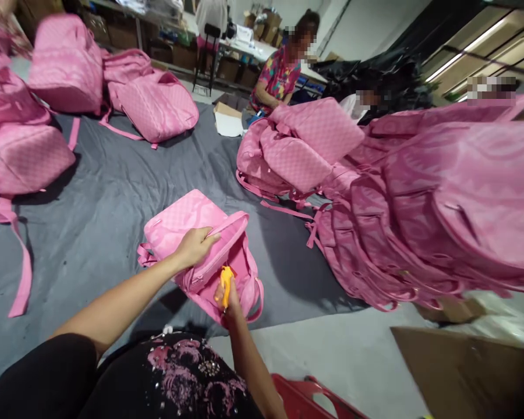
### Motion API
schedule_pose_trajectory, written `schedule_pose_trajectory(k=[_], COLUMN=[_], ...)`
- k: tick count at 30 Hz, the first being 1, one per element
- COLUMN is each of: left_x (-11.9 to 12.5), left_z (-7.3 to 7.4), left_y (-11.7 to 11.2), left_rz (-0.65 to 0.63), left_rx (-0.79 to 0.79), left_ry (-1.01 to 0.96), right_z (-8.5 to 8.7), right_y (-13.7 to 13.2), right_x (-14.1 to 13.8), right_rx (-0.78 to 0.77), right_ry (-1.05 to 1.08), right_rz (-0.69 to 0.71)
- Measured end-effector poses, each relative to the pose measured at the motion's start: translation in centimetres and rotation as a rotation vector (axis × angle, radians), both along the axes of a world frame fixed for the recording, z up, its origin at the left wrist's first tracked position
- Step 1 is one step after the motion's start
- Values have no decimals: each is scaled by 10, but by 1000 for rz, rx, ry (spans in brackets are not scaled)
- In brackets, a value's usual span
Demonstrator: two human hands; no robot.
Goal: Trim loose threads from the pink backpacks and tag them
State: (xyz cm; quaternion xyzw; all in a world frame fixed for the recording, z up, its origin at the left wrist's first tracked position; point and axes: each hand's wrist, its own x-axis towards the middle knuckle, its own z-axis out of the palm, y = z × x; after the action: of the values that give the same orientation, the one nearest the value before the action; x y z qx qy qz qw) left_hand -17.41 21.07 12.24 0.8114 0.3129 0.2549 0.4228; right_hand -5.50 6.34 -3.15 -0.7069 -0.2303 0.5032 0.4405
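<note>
A pink quilted backpack [187, 224] lies on the grey floor cloth [105, 209] right in front of me. My left hand [196, 245] is closed on the edge of its opened zip flap, holding it up. My right hand [227, 297] is closed around a small yellow-orange tool [226, 281], probably a thread cutter, held at the bag's open pocket. The tool's tip is hidden against the pink fabric.
A large heap of pink backpacks [428, 203] fills the right side. More pink bags [65, 64] lie at the far left and back. A person in a colourful shirt [277, 78] sits at the back. A red stool [314, 398] and cardboard [463, 366] are near me.
</note>
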Motion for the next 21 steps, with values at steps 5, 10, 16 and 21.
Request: schedule_pose_trajectory(k=[5,10,16,21], left_x=[2,9,5,4], left_z=[13,23,26,27], left_y=[5,0,-2,-10], left_rz=[-196,-208,-279,-356], left_rx=[168,367,623,782], left_ry=[70,107,112,143], right_z=[-13,-22,-33,-36], right_y=[-22,-25,-8,12], right_x=[3,3,-3,-9], right_rx=[-1,136,76,34], right_ry=[511,765,797,826], right_rz=[95,16,23,61])
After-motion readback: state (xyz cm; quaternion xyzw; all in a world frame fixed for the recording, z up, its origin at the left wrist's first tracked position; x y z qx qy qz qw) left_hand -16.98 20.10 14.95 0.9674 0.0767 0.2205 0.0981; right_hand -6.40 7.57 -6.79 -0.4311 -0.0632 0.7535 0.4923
